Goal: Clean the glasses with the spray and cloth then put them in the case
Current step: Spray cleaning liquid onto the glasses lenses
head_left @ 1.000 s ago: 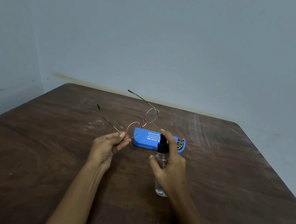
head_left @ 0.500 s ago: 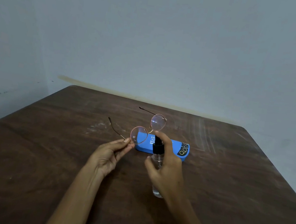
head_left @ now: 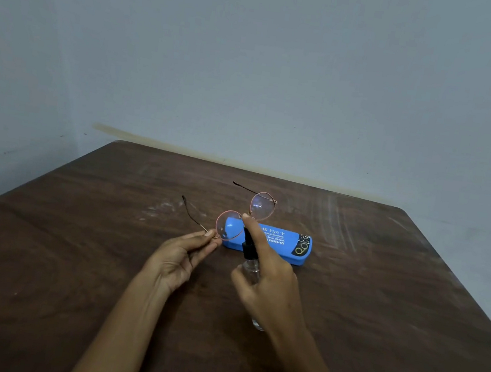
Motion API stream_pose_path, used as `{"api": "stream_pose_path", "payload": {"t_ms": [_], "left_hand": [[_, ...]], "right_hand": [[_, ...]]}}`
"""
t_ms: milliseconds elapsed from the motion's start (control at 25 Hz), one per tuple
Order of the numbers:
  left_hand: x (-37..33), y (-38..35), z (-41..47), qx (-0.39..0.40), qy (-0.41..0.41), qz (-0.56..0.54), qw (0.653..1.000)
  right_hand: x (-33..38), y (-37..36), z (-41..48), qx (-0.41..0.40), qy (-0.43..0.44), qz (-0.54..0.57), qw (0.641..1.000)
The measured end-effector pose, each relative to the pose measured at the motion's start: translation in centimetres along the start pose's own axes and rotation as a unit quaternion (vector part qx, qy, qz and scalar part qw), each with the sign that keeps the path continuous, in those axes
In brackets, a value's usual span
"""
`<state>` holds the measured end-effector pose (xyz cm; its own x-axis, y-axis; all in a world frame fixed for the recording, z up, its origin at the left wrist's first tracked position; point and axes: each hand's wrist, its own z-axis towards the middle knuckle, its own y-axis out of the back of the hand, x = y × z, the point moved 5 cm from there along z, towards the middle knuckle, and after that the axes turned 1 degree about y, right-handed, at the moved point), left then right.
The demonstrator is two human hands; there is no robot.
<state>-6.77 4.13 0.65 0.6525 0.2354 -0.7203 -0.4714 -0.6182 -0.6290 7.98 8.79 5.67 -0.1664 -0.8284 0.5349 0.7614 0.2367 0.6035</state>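
Above the middle of the bench (head_left: pixel 72 256), the left hand (head_left: pixel 180 255), pinching the glasses (head_left: pixel 262 205) by one hinge, has turned the lenses toward the spray bottle (head_left: pixel 249 250) gripped in the right hand (head_left: pixel 269 282), forefinger on its pump, so spraying looks imminent.

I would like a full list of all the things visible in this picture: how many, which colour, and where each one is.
glasses: 1, thin metal frame with round pinkish lenses, held above the table, temples open
spray bottle: 1, clear with black nozzle, held near the closer lens
case: 1, blue with white print, closed, lying on the table behind the hands
table: 1, dark brown wood, under everything
wall: grey-blue, behind the table
left hand: 1, pinches the glasses at the frame's edge
right hand: 1, grips the spray bottle, forefinger on top of the nozzle
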Motion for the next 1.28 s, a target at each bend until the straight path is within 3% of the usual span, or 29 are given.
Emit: {"api": "stream_pose_path", "payload": {"t_ms": [1080, 1280], "left_hand": [[0.1, -0.3, -0.3, 0.010, 0.026, 0.004, 1.000], [0.1, -0.2, -0.1, 0.009, 0.025, 0.010, 1.000]], "right_hand": [[-0.5, 0.6, 0.1, -0.019, -0.013, 0.012, 1.000], [-1.7, 2.3, 0.2, -0.089, -0.039, 0.004, 0.995]]}}
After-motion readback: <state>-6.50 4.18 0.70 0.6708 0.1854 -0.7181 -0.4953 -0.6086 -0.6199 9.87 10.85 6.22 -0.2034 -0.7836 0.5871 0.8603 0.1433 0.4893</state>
